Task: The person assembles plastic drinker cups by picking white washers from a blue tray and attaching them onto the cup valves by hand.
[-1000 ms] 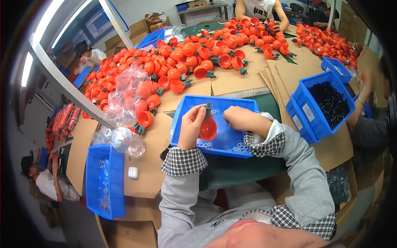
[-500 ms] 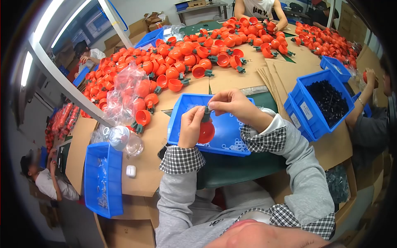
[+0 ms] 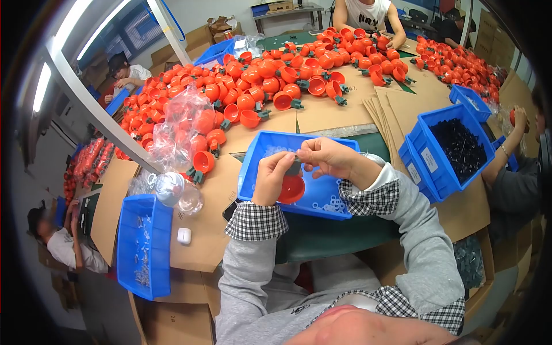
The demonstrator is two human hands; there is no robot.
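Observation:
My left hand (image 3: 272, 177) grips a red cup (image 3: 292, 190) by its dark green fitting (image 3: 294, 167), the cup hanging below the fingers. My right hand (image 3: 330, 158) is closed at the top of that fitting, its fingertips pinched and touching it; whatever small piece they hold is too small to make out. Both hands are over a blue tray (image 3: 251, 164) with small white rings (image 3: 331, 205) in it. Beyond the tray lies a large heap of red cups (image 3: 253, 77) with green fittings.
Left are a blue bin (image 3: 144, 247) of small clear parts, a white case (image 3: 184, 236) and a clear bottle (image 3: 170, 188). Right stands a blue bin of black parts (image 3: 458, 144). Cardboard strips (image 3: 382, 123) lie behind the tray. Other people sit around the table.
My right hand has come up from inside the tray to the top of the fitting in my left hand. The fitting now tilts slightly, and the view has shifted a little.

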